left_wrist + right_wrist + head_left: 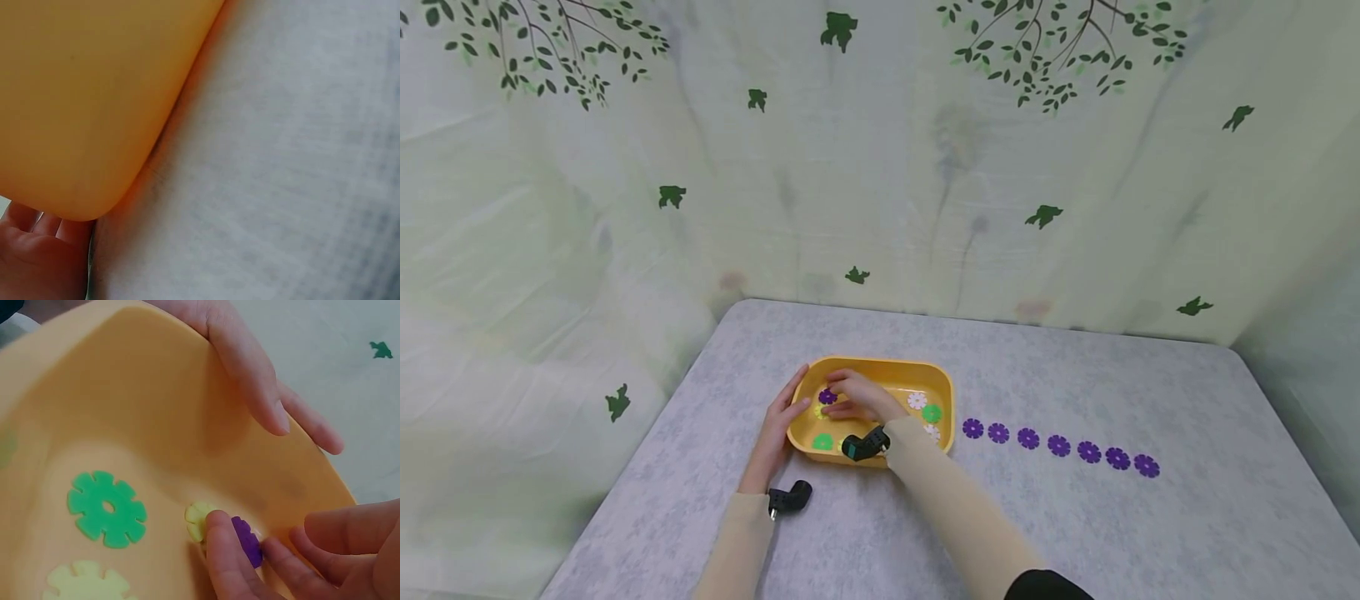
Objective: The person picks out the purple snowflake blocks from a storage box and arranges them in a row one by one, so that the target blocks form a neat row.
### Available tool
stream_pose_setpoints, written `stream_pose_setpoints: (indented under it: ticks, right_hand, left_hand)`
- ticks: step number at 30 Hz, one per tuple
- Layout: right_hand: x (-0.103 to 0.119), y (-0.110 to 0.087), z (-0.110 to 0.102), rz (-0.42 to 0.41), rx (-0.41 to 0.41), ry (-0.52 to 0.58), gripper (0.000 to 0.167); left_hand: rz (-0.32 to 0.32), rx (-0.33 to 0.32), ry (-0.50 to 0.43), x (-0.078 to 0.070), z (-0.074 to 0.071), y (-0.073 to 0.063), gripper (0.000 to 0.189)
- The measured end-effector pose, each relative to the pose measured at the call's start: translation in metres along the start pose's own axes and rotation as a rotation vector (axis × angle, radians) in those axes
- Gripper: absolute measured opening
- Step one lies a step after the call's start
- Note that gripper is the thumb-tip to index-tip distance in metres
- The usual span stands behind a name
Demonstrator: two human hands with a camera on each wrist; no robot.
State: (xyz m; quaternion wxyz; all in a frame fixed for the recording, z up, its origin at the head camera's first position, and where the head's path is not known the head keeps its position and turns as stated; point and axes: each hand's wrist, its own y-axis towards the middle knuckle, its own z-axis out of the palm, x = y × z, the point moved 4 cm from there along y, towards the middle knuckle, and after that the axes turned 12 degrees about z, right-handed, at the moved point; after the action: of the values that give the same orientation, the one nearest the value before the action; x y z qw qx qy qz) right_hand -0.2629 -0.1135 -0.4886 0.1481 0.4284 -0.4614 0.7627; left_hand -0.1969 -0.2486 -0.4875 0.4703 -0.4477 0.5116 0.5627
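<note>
My right hand (300, 556) works inside the yellow tray (925, 379). Its thumb and fingertips (222, 550) are curled together and pinch a purple flower disc (247, 540), which stands on edge against the tray floor near the tray's far left corner. A pale yellow flower disc (199, 520) lies touching the purple one, just beside my thumb tip. A green flower disc (107, 509) lies flat on the tray floor near them, and another pale yellow disc (87, 582) lies at the bottom edge of the right wrist view.

My left hand (778, 421) rests against the outside of the tray's left wall. Its fingers (262, 394) are straight and held together; in the right wrist view they lie over the rim, with the tips reaching slightly inside. The left wrist view shows only the tray's outer wall, the table surface and part of my palm (37, 256).

In the head view, the tray sits near the middle of the tabletop (1075, 517), somewhat toward the left edge. Toward its right wall it holds a white disc (917, 401) and a green disc (932, 413); a further green disc (823, 442) lies by its near left corner.

To the right of the tray, a row of seven purple flower discs (1059, 446) lies flat on the tabletop, running toward the right edge, each disc just apart from the next.
</note>
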Motion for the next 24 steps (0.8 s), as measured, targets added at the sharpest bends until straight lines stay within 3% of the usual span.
stream_pose_setpoints:
  ticks: [5, 15, 24]
  right_hand:
    - [0.0014, -0.0006, 0.001, 0.011, 0.003, -0.024, 0.036]
    - [-0.0013, 0.0054, -0.0051, 0.066, -0.045, -0.192, 0.03]
    - [0.001, 0.0035, -0.0026, 0.023, -0.004, -0.27, 0.038]
  left_hand:
    - [-0.002, 0.003, 0.005, -0.0001, 0.0, -0.0002, 0.055]
    - [-0.002, 0.001, 0.013, 0.0004, -0.0001, -0.0012, 0.055]
    - [-0.001, 0.0, 0.002, -0.0006, -0.0001, -0.0014, 0.054]
